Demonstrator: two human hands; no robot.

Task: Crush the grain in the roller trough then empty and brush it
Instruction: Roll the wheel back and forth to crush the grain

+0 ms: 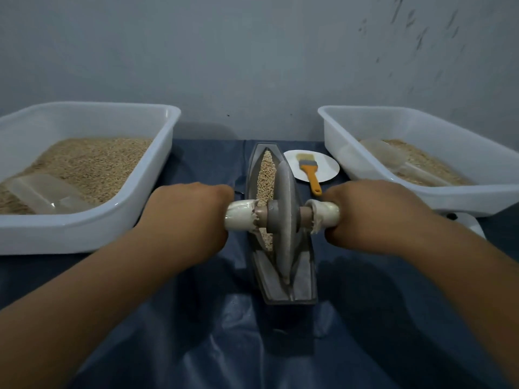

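A narrow grey boat-shaped trough point(304, 279) lies lengthwise in the middle of the table, with tan grain point(266, 171) filling its far half. A grey stone roller disc point(285, 217) stands upright in the trough near its middle. Its axle sticks out on both sides with white-wrapped handles. My left hand point(188, 217) grips the left handle point(241, 216). My right hand point(373, 214) grips the right handle point(325, 213). An orange-handled brush point(310, 171) lies on a white plate point(328, 171) just right of the trough's far end.
A white tub point(84, 237) at left holds whole grain and a clear scoop point(42, 193). A second white tub point(477, 197) at right holds grain and another clear scoop point(393, 161). Dark blue plastic sheeting point(252, 346) covers the table. A grey wall stands close behind.
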